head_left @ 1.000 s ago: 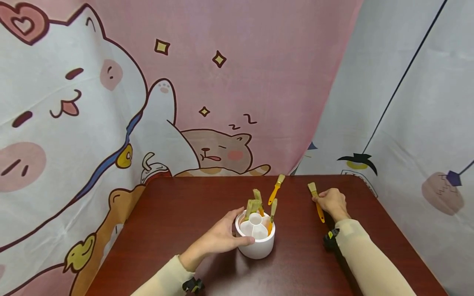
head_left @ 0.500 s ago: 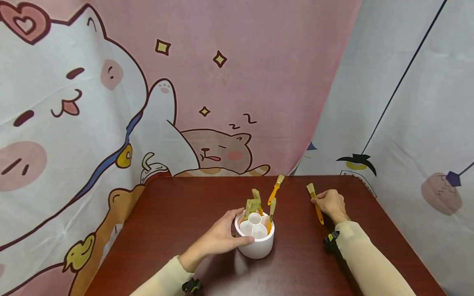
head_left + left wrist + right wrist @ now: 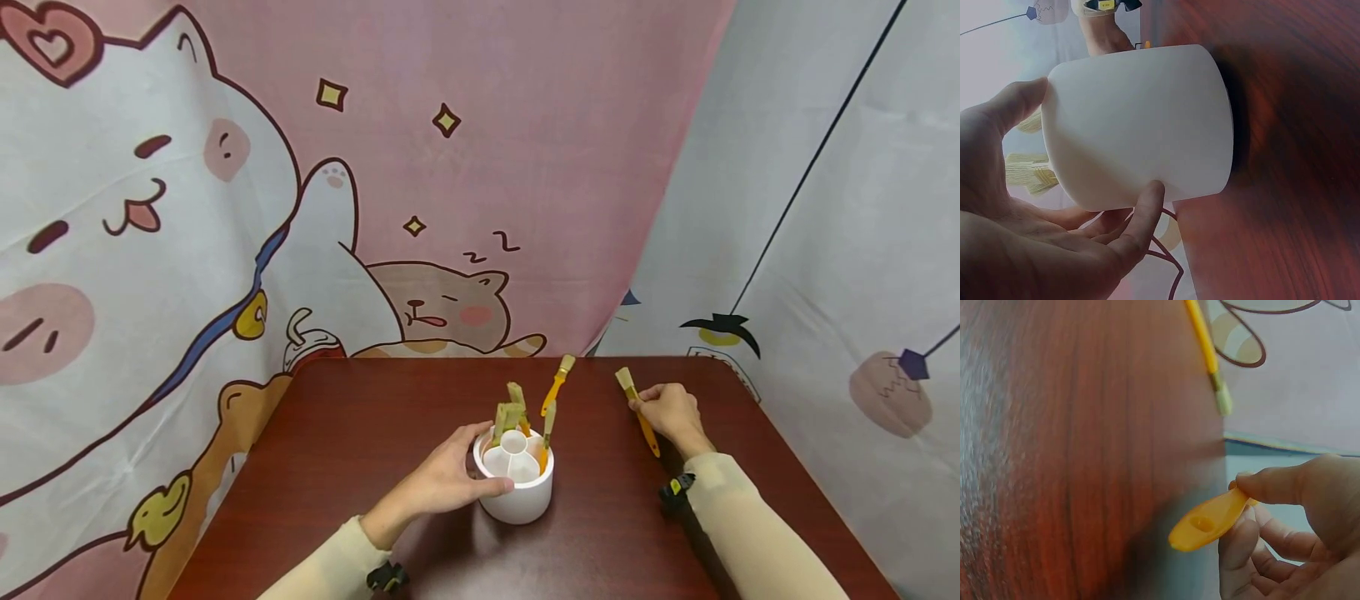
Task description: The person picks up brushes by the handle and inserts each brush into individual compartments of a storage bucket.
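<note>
My left hand (image 3: 448,475) grips the white round holder (image 3: 517,504), thumb on the near rim and fingers round its far left side. In the left wrist view the smooth wall of the holder (image 3: 1141,125) fills the middle. Several brushes (image 3: 514,414) with pale bristles and yellow handles stand upright in its compartments. Off to the right, my right hand (image 3: 670,414) pinches a yellow-handled brush (image 3: 647,432), bristles pointing away. The right wrist view shows its handle end (image 3: 1207,522), with a hole, between thumb and fingers.
Another yellow-handled brush (image 3: 556,392) lies on the dark red-brown table (image 3: 360,417) behind the holder. Beyond the table's far edge hangs a printed cartoon cloth (image 3: 570,167).
The brush in my right hand has tilted slightly, its bristle end swinging a little to the left. My left hand keeps its grip on the holder.
</note>
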Motion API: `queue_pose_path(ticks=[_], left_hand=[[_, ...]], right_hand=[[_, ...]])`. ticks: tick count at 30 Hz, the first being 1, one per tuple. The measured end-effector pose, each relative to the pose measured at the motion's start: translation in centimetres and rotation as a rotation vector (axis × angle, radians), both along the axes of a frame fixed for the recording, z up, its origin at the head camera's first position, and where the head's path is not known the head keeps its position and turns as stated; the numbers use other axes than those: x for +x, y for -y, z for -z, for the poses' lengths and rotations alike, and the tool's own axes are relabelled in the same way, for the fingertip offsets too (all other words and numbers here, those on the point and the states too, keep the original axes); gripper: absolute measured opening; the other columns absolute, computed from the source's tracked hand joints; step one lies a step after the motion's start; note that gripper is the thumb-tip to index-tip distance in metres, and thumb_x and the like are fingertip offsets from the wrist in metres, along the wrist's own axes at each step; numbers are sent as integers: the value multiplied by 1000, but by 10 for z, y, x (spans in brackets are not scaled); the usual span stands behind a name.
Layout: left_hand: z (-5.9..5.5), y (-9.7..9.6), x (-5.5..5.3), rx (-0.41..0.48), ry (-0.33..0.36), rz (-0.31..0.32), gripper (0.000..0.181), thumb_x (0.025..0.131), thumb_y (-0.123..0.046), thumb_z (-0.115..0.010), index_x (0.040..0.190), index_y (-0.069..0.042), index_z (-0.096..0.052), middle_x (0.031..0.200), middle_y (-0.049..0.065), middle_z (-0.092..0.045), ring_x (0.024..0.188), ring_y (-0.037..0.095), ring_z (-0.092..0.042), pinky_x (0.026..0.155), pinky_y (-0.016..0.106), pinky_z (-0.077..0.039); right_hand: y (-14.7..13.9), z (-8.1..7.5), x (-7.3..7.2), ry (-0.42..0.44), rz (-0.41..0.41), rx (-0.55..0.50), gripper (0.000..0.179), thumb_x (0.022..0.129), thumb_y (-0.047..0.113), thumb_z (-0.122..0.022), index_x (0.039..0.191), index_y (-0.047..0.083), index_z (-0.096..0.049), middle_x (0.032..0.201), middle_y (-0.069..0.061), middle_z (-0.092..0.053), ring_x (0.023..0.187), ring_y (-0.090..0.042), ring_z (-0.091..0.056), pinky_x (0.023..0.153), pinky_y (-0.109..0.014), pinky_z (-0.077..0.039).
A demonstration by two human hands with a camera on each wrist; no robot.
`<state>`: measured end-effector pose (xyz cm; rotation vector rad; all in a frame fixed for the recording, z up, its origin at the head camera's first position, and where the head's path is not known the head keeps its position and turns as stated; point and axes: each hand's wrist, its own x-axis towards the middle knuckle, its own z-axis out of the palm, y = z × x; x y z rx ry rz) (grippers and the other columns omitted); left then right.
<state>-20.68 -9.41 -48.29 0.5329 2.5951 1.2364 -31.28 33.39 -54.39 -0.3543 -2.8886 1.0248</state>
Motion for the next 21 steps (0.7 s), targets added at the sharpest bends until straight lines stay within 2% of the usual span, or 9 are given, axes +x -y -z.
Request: queue_pose_path(ticks=[4,10,18,21], left_hand=[[0,-1,0,2,7,-9,105,78,-61,-90,160,-13,-44,156,9,-54,139,26,-56,116,56,-46],[1,-2,-1,4,-3,-20,106,76,-62,-90,159,-13,-45,156,9,-54,139,26,-56,115,56,-46],[-1,-3,2,15,-7,-37,106,76,-60,-92,159,-12,-46,154,10,-55,140,28,-55,116,56,-45],[-2,-3,3,6,-9,-39,106,76,-60,-92,159,-12,-46,154,11,-55,141,30,-55,116,57,-44]], right_hand=[[6,-9,5,-9,-46,-75,35,98,33,-77,112,1,-75,103,-19,-76,76,-24,-69,64,-33,-60],[19,-24,16,-36,-101,-192,41,101,35,-75,121,0,-70,110,-21,-77,74,-19,-73,69,-37,-65],[40,-41,33,-103,-193,-379,42,101,33,-77,120,-2,-66,110,-20,-77,79,-23,-77,77,-42,-66],[49,-50,41,-127,-235,-453,40,101,31,-77,119,-2,-65,111,-20,-78,81,-23,-77,77,-40,-66]])
